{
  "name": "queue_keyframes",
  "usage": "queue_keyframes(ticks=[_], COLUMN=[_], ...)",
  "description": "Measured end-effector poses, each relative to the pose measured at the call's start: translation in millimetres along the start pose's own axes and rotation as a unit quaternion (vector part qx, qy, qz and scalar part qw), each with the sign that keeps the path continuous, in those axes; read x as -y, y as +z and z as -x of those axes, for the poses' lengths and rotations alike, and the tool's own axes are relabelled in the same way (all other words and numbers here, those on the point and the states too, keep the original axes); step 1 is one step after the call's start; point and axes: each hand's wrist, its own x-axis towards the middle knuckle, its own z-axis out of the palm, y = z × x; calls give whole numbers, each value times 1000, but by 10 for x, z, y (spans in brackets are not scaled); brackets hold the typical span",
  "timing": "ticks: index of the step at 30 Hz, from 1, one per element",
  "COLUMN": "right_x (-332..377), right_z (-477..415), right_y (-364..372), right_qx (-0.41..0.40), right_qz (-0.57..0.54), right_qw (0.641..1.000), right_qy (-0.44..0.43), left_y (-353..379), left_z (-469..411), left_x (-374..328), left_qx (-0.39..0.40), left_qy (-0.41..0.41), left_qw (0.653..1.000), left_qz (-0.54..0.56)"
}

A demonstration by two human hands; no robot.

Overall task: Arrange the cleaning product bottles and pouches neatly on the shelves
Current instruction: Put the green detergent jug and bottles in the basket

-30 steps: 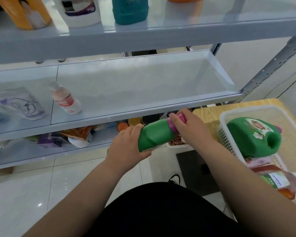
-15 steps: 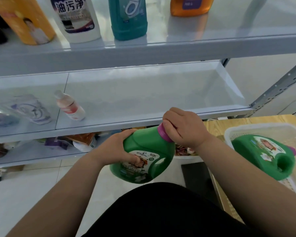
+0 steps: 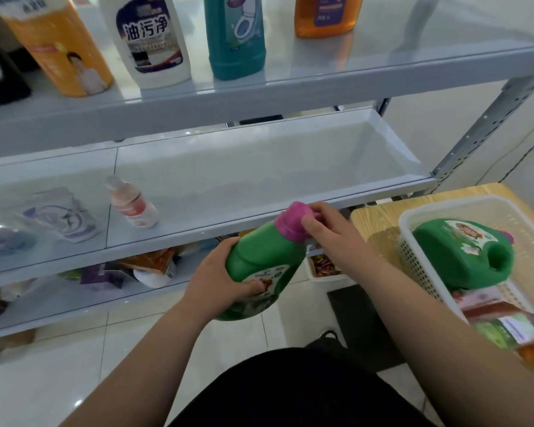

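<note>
Head cam, the only view I've got. I'm holding the green bottle (image 3: pixel 259 266) in both hands, out in front of the rack, in the air and not on any shelf yet. My left hand (image 3: pixel 219 282) is wrapped round the fat lower body with the thumb across the label, so it's taking the weight. My right hand (image 3: pixel 330 232) pinches the pink cap (image 3: pixel 292 221), thumb on the near side and fingers curled behind.

The bit that matters: the bottle is tilted, base down toward me and to the left, cap up and to the right. The cap sits just in front of the middle shelf (image 3: pixel 259 180) lip. So the open stretch of that shelf is straight ahead and slightly up from my hands. I reckon the bottle needs standing upright before it goes in.

Further left on that shelf are a small bottle (image 3: pixel 133 203) lying down and a pouch (image 3: pixel 62 214), well apart from my hands. On my right, the basket (image 3: pixel 413 248) has another green jug (image 3: pixel 463 254) on its side.
</note>
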Motion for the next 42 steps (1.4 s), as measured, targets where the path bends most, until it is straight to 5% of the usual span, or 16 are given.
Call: queue_keyframes(ticks=[6,17,23,31,42], right_x=[-427,-436,-475,-545,-576], right_z=[379,-285,-985,-1820,-2383], right_y=[263,-203,-606,-861,-894], right_qx=[58,-52,-44,-7,-11], right_qz=[40,116,163,163,167], right_qw=[993,989,984,986,985], right_qy=[93,71,60,41,32], left_y=[-14,151,232,531,748], left_z=[59,-581,-1098,-1652,-1865], left_x=[79,-187,56,311,357], left_qx=[18,41,43,91,131], left_qy=[-29,1,-68,-26,-28], left_qw=[988,983,995,938,904], left_qz=[150,178,-52,-332,-405])
